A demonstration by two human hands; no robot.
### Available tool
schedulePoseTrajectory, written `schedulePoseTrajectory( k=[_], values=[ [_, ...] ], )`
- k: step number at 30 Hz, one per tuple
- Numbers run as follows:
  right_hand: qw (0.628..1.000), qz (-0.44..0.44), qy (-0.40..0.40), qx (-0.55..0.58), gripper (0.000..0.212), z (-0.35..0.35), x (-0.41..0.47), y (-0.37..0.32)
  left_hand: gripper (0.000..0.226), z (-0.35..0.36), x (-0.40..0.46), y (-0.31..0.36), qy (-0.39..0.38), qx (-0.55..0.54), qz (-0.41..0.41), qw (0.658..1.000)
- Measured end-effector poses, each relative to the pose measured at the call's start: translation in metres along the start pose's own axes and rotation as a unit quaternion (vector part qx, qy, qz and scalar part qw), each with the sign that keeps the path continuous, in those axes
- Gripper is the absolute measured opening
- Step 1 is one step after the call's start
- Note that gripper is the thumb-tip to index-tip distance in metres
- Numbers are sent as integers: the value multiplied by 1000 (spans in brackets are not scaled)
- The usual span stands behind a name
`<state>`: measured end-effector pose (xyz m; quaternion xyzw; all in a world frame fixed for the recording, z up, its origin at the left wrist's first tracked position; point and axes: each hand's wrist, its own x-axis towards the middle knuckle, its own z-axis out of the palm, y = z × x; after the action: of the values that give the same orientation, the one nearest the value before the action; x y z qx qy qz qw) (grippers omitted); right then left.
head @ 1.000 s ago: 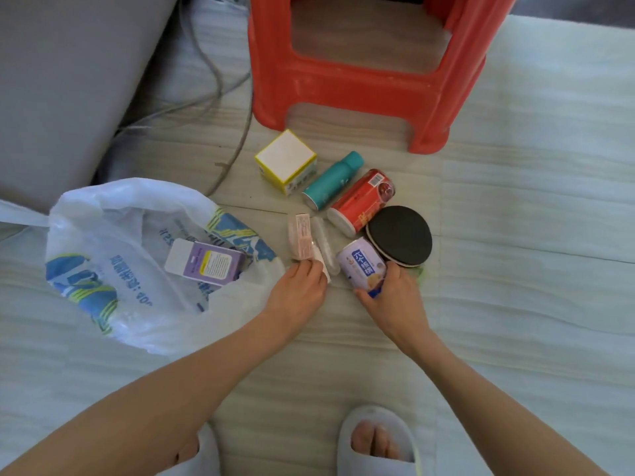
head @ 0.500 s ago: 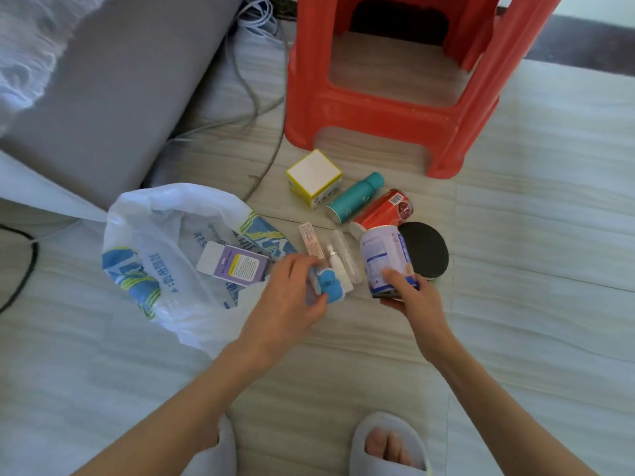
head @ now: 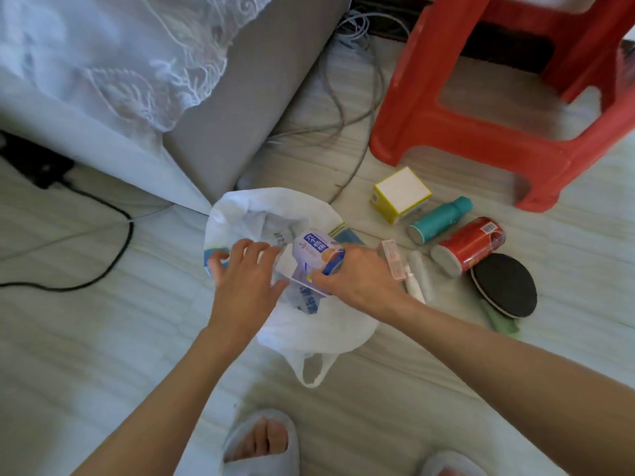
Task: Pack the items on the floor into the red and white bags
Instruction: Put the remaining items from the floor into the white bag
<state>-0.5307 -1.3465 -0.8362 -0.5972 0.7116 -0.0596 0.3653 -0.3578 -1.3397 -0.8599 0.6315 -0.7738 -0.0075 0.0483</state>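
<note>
Our right hand (head: 357, 280) grips the white bottle (head: 316, 250) over the white bag's (head: 309, 324) open mouth; our left hand (head: 245, 280), fingers spread, holds its left rim. Remaining items lie right, near the red stool (head: 481, 139).

White plastic carrier bag (head: 309, 331) with blue print, lying open on the pale floor; right hand (head: 357, 280) grips a white-and-blue cylindrical tub (head: 316, 252) over its mouth, left hand (head: 244, 280) spread at the bag's left rim. To the right, on the floor: yellow-and-white cube box (head: 400, 194), teal bottle (head: 439, 219), red can (head: 470, 245), black round disc (head: 505, 286), small pink packet (head: 391, 257), pale tubes (head: 421, 280). Behind: red plastic stool (head: 481, 142), grey cables (head: 357, 108), grey cushion (head: 247, 108) under white lace cloth (head: 130, 49).
</note>
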Motion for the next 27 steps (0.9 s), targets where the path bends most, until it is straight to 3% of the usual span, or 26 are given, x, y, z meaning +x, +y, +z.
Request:
schedulePoseTrajectory(
  k=[4, 7, 12, 15, 18, 20, 22, 25, 27],
  values=[
    [1000, -3, -5, -16, 49, 27, 21, -8, 53, -2, 0, -15, 36, -24, -108, 993],
    [998, -26, -11, -52, 53, 37, 23, -7, 68, -2, -3, -27, 0, -150, -215, 965],
    [993, -77, 31, -87, 29, 25, 18, 10, 58, 1, -9, -37, 23, -311, -294, 903],
    [978, -72, 139, -141, 38, 12, 23, 16, 40, 1, -13, -39, 42, -306, -288, 906],
    [984, 28, 86, -154, 55, 9, 32, 18, 35, -1, -17, -40, 44, -336, -291, 895],
    [988, 73, 38, -130, 46, 11, 39, 20, 34, -2, -18, -43, 44, -350, -314, 881],
    [987, 92, 47, -120, 32, 12, 42, 22, 27, -3, -17, -48, 56, -335, -307, 889],
    [983, 58, 61, -164, 25, 8, 38, 22, 16, -9, -9, -54, 68, -304, -273, 910],
    [989, 48, 72, -116, 22, 0, 30, 24, 16, -19, 4, -55, 79, -291, -249, 920]
  ],
)
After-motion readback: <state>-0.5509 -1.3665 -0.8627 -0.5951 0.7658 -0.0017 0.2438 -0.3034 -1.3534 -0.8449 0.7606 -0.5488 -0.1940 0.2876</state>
